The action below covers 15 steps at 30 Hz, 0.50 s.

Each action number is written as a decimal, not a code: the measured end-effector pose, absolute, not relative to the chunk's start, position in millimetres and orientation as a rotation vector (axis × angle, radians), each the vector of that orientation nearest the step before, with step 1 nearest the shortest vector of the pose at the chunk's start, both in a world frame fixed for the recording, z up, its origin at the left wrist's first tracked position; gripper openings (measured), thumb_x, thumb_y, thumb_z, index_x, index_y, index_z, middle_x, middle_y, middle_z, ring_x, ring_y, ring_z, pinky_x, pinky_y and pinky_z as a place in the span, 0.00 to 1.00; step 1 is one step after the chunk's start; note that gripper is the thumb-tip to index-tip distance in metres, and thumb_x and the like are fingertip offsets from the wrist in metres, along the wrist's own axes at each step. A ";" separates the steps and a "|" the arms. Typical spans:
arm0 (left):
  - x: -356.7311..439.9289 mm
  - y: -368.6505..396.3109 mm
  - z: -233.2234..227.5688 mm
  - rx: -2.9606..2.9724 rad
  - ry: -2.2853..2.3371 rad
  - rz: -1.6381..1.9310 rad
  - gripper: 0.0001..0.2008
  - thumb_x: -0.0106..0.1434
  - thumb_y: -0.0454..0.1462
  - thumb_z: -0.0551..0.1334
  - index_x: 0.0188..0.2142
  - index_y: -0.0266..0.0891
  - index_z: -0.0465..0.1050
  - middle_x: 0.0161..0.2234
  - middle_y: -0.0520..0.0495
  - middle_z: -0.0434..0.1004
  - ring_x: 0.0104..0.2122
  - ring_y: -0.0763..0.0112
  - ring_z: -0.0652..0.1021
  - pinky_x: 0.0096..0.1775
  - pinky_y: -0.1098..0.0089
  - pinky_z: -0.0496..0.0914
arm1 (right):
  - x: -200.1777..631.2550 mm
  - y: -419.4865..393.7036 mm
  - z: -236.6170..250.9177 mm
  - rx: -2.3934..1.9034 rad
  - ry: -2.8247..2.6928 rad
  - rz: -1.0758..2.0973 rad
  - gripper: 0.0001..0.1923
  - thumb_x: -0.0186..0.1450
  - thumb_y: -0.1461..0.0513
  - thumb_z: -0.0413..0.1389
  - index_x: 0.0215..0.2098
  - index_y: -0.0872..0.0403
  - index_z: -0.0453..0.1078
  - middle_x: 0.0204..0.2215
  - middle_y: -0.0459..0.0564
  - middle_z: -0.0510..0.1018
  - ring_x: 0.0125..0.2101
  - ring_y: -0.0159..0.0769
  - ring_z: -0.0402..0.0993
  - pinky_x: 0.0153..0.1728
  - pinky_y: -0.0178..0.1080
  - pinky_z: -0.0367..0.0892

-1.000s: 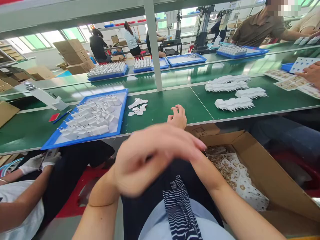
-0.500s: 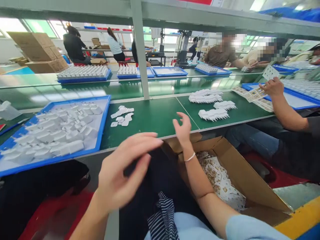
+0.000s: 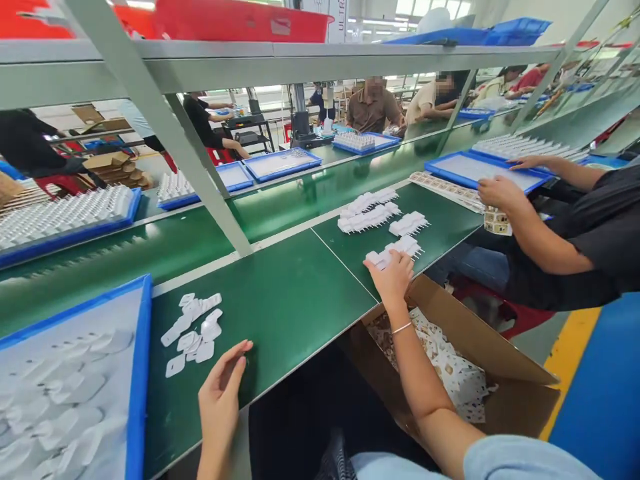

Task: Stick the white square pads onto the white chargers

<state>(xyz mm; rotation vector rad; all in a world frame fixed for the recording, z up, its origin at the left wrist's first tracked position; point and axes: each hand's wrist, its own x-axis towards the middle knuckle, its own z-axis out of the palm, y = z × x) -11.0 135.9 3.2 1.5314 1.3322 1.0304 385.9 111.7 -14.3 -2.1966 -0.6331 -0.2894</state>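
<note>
My right hand (image 3: 391, 276) reaches out over the green belt (image 3: 280, 300) and rests on the nearest row of white plug parts (image 3: 400, 249), fingers spread across its left end. My left hand (image 3: 223, 390) lies at the belt's near edge, fingers loosely apart, holding nothing. Just beyond it is a small pile of white stickers (image 3: 193, 327). More rows of white plug parts (image 3: 367, 212) lie farther out on the belt.
A blue tray (image 3: 137, 373) of white parts sits at my left. An open cardboard box (image 3: 480, 360) with printed cards stands below the belt edge. A person at right handles sticker sheets (image 3: 497, 220). A grey frame post (image 3: 200, 180) rises mid-belt. Other workers sit across.
My view has swung right. My right hand went from raised above my lap out onto the nearest row of plug parts. My left hand dropped from mid-air to the belt's near edge.
</note>
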 end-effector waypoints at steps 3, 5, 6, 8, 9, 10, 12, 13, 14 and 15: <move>-15.2 133.0 6.2 1.520 1.369 0.974 0.20 0.59 0.51 0.67 0.44 0.41 0.80 0.46 0.42 0.83 0.52 0.50 0.80 0.63 0.46 0.68 | 383.1 112.4 -13.7 -2.168 -0.683 -0.215 0.29 0.59 0.52 0.61 0.54 0.58 0.68 0.54 0.68 0.68 0.56 0.60 0.62 0.56 0.60 0.60; -14.0 131.1 6.5 1.536 1.390 0.956 0.18 0.59 0.50 0.67 0.43 0.42 0.80 0.46 0.43 0.83 0.52 0.51 0.79 0.63 0.47 0.67 | 383.3 113.5 -12.9 -2.122 -0.717 -0.157 0.28 0.59 0.55 0.61 0.55 0.57 0.67 0.55 0.66 0.68 0.57 0.58 0.62 0.58 0.59 0.59; -13.2 130.2 6.3 1.532 1.404 0.963 0.18 0.60 0.50 0.66 0.43 0.42 0.80 0.45 0.43 0.83 0.52 0.51 0.79 0.63 0.47 0.68 | 383.9 113.9 -12.2 -2.093 -0.728 -0.123 0.28 0.58 0.56 0.60 0.55 0.56 0.67 0.56 0.66 0.68 0.58 0.57 0.62 0.59 0.59 0.58; -11.8 128.4 5.8 1.514 1.423 0.981 0.17 0.60 0.50 0.66 0.43 0.42 0.81 0.45 0.44 0.83 0.51 0.51 0.80 0.62 0.48 0.69 | 385.5 113.6 -9.8 -2.029 -0.728 -0.044 0.28 0.57 0.56 0.61 0.54 0.56 0.66 0.57 0.66 0.68 0.59 0.57 0.61 0.62 0.60 0.55; -11.5 127.6 5.7 1.507 1.427 0.988 0.17 0.60 0.50 0.66 0.43 0.42 0.81 0.45 0.44 0.83 0.51 0.52 0.80 0.61 0.49 0.69 | 386.1 112.8 -7.9 -1.993 -0.717 0.002 0.29 0.56 0.56 0.61 0.54 0.56 0.66 0.57 0.67 0.69 0.60 0.57 0.60 0.63 0.61 0.53; -11.2 126.9 5.7 1.499 1.424 0.994 0.17 0.60 0.50 0.66 0.42 0.42 0.81 0.45 0.44 0.83 0.51 0.52 0.80 0.61 0.50 0.70 | 386.0 111.6 -5.4 -1.953 -0.701 0.057 0.30 0.55 0.55 0.62 0.54 0.56 0.66 0.58 0.67 0.69 0.61 0.58 0.59 0.63 0.62 0.52; -10.6 125.4 6.3 1.478 1.409 1.001 0.17 0.60 0.49 0.66 0.42 0.42 0.81 0.45 0.44 0.83 0.50 0.53 0.80 0.60 0.52 0.70 | 382.3 108.0 1.5 -1.851 -0.673 0.204 0.35 0.52 0.52 0.65 0.55 0.57 0.66 0.58 0.68 0.69 0.61 0.59 0.60 0.63 0.64 0.53; -10.0 124.7 6.8 1.466 1.400 1.006 0.17 0.60 0.49 0.66 0.42 0.42 0.81 0.45 0.44 0.83 0.50 0.54 0.80 0.60 0.52 0.70 | 377.9 105.8 5.8 -1.784 -0.669 0.303 0.38 0.51 0.51 0.66 0.56 0.57 0.65 0.58 0.68 0.70 0.60 0.59 0.63 0.62 0.63 0.56; -9.2 124.2 7.3 1.452 1.385 1.015 0.17 0.60 0.49 0.66 0.42 0.41 0.81 0.44 0.43 0.83 0.50 0.55 0.80 0.60 0.53 0.70 | 371.5 103.3 10.6 -1.704 -0.678 0.423 0.39 0.50 0.49 0.66 0.56 0.56 0.65 0.56 0.67 0.72 0.58 0.57 0.66 0.60 0.62 0.60; -8.1 123.7 7.8 1.437 1.364 1.024 0.16 0.61 0.49 0.67 0.42 0.41 0.81 0.44 0.43 0.83 0.49 0.55 0.80 0.60 0.53 0.70 | 363.1 100.6 15.5 -1.612 -0.696 0.558 0.39 0.51 0.46 0.66 0.56 0.56 0.66 0.54 0.65 0.74 0.55 0.55 0.70 0.58 0.60 0.64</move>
